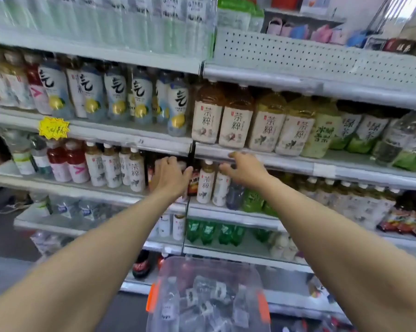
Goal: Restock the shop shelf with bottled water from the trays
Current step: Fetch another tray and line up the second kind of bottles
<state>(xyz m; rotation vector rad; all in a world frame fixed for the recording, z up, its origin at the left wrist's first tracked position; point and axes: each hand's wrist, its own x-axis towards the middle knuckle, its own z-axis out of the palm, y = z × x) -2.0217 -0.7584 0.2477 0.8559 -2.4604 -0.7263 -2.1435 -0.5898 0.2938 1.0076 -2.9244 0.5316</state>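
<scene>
at the middle shelf (286, 162) both hands reach among tea bottles (205, 185). the left hand (169, 174) has curled fingers, but i cannot tell if it grips something. the right hand (242, 170) is half spread, holding nothing. water bottles (171, 305) lie in the clear tray (202, 260) below.

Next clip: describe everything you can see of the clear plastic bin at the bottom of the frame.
The clear plastic bin is a see-through, lidless tub with rounded corners and an orange grip on each side. It stands upright, low in front of the shelving, and the frame cuts off its lower part. Small water bottles with white labels lie jumbled inside. The person is not touching it.
</scene>
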